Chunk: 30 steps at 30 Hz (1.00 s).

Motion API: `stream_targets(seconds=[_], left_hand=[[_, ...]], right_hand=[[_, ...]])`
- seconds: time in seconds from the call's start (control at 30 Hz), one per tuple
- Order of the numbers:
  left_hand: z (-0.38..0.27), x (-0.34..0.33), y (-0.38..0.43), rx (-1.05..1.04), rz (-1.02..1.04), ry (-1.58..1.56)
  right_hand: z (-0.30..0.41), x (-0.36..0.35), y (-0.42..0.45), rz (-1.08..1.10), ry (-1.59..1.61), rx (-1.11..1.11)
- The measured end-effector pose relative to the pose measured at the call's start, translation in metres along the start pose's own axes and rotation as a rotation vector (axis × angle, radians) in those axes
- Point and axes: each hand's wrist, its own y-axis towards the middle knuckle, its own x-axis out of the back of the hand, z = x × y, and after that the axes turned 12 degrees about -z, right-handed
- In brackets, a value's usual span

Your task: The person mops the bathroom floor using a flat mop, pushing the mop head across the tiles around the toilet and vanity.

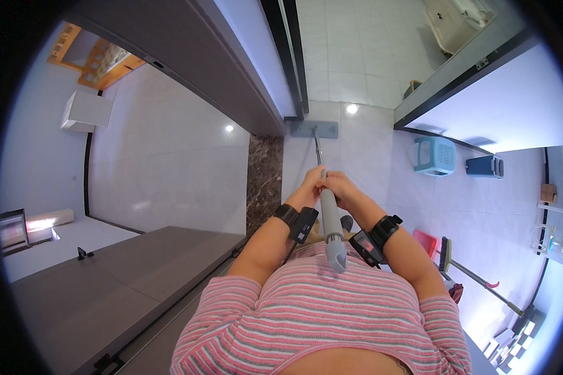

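Note:
Both of my hands grip the pole of a flat mop (329, 211) in front of my body. My left hand (314, 179) closes around the pole from the left, and my right hand (339, 183) wraps it from the right, close beside the left. The grey handle end points back at my striped shirt. Beyond my hands a thin metal shaft runs to the blue-grey mop head (315, 129), flat on the tiled floor against the base of the door frame. The fingers partly hide the pole.
Left of me are a dark marble threshold (264, 183) and a brown door (122, 276). On the right stand a blue plastic stool (435, 156) and a dark blue bin (484, 167). A broom (478, 276) and a red dustpan (426, 243) lie nearer. A glass partition (469, 70) edges the far tiles.

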Motion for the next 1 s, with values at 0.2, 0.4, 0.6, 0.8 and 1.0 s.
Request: stream_targets(seconds=[0.2,0.4,0.6,0.8,1.0], left_hand=[[0.0,0.002,-0.019,-0.045,-0.045,-0.001],[-0.004,0.017,-0.028,-0.163,0.074,-0.016],[-0.029,0.002,-0.057,-0.273,0.091,-0.116],[-0.019,0.005,-0.072,-0.222,0.096,-0.091],[-0.011,0.026,-0.054,-0.219,0.206,-0.053]], right_hand=[[-0.007,-0.006,-0.005,0.017,0.018,0.001],[-0.005,-0.011,0.0,0.023,0.016,-0.012],[0.02,-0.016,0.007,0.032,0.031,-0.013],[0.007,-0.015,0.003,-0.008,-0.125,0.008],[0.008,-0.024,-0.014,-0.003,-0.022,-0.081]])
